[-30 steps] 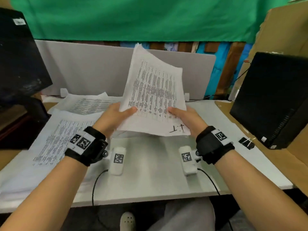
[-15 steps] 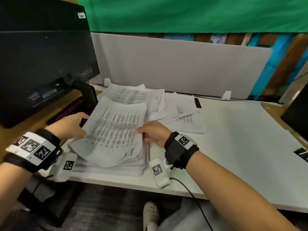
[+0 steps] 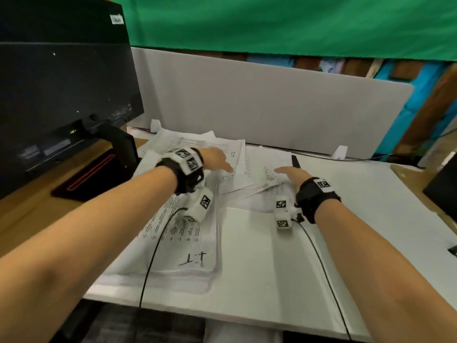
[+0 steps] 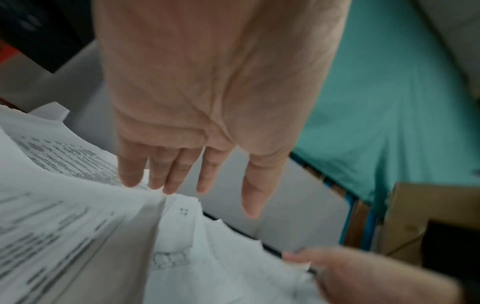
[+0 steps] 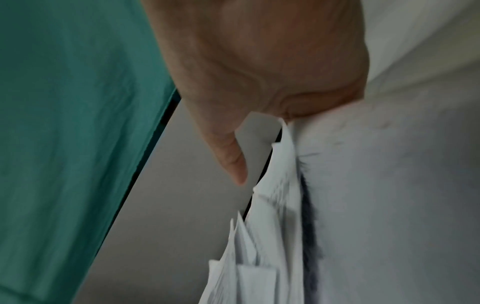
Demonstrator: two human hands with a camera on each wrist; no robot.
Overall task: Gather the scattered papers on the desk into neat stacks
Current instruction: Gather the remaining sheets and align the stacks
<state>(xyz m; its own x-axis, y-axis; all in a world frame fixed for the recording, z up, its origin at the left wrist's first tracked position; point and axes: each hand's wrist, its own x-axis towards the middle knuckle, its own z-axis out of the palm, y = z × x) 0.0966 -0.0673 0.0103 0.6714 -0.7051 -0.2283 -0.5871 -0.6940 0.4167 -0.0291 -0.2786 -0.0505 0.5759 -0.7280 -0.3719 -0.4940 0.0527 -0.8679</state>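
Observation:
A thick stack of printed papers (image 3: 183, 246) lies at the desk's front left, a handwritten mark on its top sheet. Behind it, loose sheets (image 3: 230, 154) lie spread and overlapping toward the partition. My left hand (image 3: 218, 160) hovers over them with straight, spread fingers (image 4: 179, 174), holding nothing. My right hand (image 3: 290, 173) lies at the right edge of the loose sheets (image 5: 275, 205). In the right wrist view its thumb (image 5: 231, 158) stands apart from the paper, and its fingers are hidden behind the sheets.
A black monitor (image 3: 61, 82) on a stand (image 3: 121, 149) stands at the left. A grey partition (image 3: 272, 107) closes the back of the white desk (image 3: 284, 268). A black pen (image 3: 295, 162) lies behind the loose sheets. A dark box (image 3: 442, 191) sits at the right.
Both hands have let go of the sheaf they laid on the left stack. They have moved back across the desk to the loose sheets near the partition.

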